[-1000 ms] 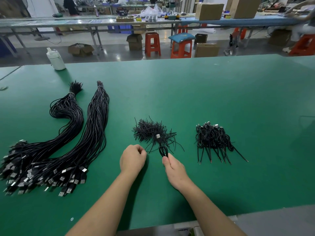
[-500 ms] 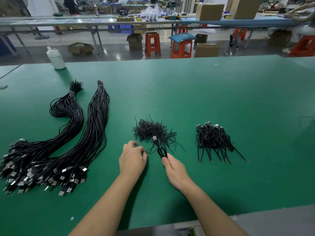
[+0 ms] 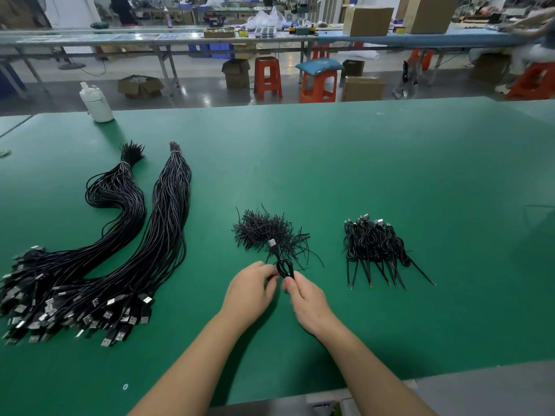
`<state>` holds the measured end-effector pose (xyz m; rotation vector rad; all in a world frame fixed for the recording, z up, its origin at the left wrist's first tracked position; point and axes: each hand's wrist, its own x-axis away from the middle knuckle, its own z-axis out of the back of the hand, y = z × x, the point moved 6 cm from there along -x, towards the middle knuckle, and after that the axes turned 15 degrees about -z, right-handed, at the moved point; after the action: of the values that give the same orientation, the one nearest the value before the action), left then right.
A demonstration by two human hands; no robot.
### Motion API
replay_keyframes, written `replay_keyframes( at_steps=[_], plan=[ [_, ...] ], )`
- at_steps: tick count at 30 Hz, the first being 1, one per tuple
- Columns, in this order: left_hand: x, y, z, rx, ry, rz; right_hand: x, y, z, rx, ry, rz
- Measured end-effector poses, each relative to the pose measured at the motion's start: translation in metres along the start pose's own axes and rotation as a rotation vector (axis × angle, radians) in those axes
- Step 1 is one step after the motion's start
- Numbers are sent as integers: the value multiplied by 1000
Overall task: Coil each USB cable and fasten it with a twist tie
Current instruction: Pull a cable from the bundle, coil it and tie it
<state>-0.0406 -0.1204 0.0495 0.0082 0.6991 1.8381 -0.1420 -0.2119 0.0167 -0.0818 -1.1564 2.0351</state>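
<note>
Judging by the small heap of finished black coiled cables [image 3: 375, 244] versus two huge loose black USB cable bundles [image 3: 120, 250], it's early days. Right hand [image 3: 309, 301] pinches one small black cable coil [image 3: 284, 267] beside the black twist-tie pile [image 3: 264, 229]; left hand [image 3: 249, 291] curls at it, tie unclear.

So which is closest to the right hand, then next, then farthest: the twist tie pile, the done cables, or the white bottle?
From the right hand, in the head view:
1. Twist tie pile, just beyond the fingertips.
2. Finished coiled cables, off to the right.
3. White bottle, at the far left edge of the table.
</note>
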Motion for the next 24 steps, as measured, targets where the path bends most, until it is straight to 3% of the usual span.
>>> replay_keyframes(
  at_steps=[4,9,15,21,24],
  plan=[
    [6,1,0,63,36,-21,-1,0,1,-51,-6,-27],
    [8,10,7,-64,18,-136,-2,0,1,-83,-13,-42],
    [10,36,9,-379,68,-519,-3,1,0,-140,-32,-63],
    [17,45,7,-529,91,-688,-3,1,1,-183,-130,-82],
    [11,51,9,-508,9,-782,-4,2,-1,-238,-201,-120]
  ],
)
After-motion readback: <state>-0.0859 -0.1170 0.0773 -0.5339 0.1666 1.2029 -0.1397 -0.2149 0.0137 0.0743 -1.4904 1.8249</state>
